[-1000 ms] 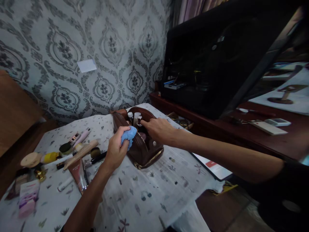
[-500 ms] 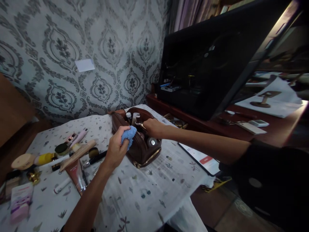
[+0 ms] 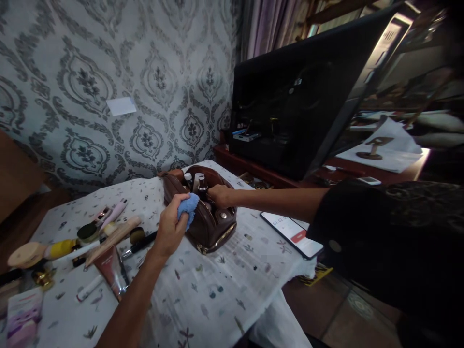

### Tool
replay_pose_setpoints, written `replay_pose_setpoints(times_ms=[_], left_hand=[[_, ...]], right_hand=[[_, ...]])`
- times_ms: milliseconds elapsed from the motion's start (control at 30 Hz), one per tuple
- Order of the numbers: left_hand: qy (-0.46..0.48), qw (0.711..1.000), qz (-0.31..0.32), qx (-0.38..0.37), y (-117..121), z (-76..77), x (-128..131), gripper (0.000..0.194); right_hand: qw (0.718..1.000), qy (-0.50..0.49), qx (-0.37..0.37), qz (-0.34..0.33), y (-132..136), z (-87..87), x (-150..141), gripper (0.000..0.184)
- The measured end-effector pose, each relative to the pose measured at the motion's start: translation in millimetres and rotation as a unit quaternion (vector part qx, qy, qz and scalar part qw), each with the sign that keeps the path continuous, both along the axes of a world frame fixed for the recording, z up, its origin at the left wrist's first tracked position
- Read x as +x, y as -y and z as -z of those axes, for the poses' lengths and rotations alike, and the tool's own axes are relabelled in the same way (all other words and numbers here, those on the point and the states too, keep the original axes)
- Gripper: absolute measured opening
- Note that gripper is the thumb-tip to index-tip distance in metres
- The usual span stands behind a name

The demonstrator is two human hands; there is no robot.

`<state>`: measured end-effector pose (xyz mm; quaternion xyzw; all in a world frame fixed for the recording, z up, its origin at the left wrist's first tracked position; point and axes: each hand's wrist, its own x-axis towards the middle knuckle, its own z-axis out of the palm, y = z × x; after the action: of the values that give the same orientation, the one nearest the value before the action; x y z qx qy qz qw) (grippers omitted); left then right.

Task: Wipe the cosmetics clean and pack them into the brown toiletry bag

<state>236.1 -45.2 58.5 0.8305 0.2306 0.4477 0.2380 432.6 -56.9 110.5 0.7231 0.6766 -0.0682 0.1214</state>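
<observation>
My left hand (image 3: 170,227) is closed round a crumpled blue cloth (image 3: 187,211), which it presses against the near side of an open brown leather bag (image 3: 206,234). My right hand (image 3: 221,197) reaches into the bag's opening from the right. Its fingers look curled, but their tips and anything between them are hidden inside. Just left of these fingers a dark bottle with a shiny cap (image 3: 202,183) stands upright in the bag. Beside it is a small bottle with a white cap (image 3: 188,179).
Cosmetics lie on the patterned cloth at left: a brown tube (image 3: 110,271), a makeup brush (image 3: 141,241), a yellow bottle (image 3: 61,248) and a pink-and-white tube (image 3: 23,316). A phone (image 3: 293,235) lies at the table's right edge. A large black screen (image 3: 279,111) stands behind.
My right hand has gone lower and deeper into the bag, its forearm swinging leftward. The left hand keeps its hold on the blue cloth. The view has turned rightward, showing more of the phone.
</observation>
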Motion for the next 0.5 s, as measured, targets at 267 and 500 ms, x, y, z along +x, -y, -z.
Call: replay_pose_setpoints(times_ms=[267, 500], left_hand=[[-0.007, 1.000, -0.008, 0.000, -0.2, 1.9, -1.4, 0.030], [-0.005, 1.000, -0.012, -0.006, -1.2, 5.7, -0.6, 0.031]], right_hand=[[0.999, -0.007, 0.004, -0.047, 12.1, -11.3, -1.2, 0.035], [0.996, 0.010, 0.023, -0.088, 19.9, -20.7, -8.3, 0.029]])
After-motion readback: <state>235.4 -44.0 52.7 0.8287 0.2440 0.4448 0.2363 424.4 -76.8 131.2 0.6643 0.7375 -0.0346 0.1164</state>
